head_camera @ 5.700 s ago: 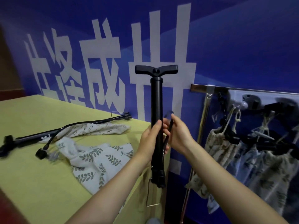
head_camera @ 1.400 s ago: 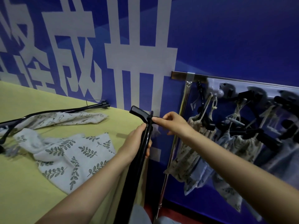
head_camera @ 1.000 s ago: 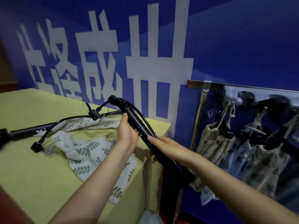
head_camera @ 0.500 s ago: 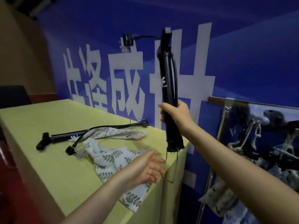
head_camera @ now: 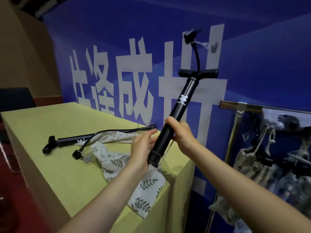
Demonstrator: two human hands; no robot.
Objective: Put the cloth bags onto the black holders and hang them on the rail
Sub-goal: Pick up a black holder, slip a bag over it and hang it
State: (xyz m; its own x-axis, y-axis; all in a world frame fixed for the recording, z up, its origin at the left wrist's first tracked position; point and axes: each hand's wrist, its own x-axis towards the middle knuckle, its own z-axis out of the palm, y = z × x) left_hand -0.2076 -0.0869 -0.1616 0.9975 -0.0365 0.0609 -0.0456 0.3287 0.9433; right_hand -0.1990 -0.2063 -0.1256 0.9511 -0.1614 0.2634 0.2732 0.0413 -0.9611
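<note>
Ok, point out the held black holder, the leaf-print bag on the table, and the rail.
Black holder [head_camera: 181,106], head view, on its barrel at the white logo.
Leaf-print bag [head_camera: 146,190], head view, on its lower cloth.
Rail [head_camera: 228,104], head view, on its left end.

Right hand [head_camera: 180,134] grips the black holder [head_camera: 175,115] at mid-barrel; holder tilted, T-handle up and to the right of the grip, base down and to the left. A thin hose curves above the handle, its end blurred. Left hand [head_camera: 143,148], fingers straight, lies against the barrel just below the grip. Below-left of the grip: leaf-print cloth bag [head_camera: 134,175] on the yellow table [head_camera: 50,165], a second holder [head_camera: 80,140] beyond it. Right of the grip: rail [head_camera: 252,107] with hung bags [head_camera: 255,165].
</note>
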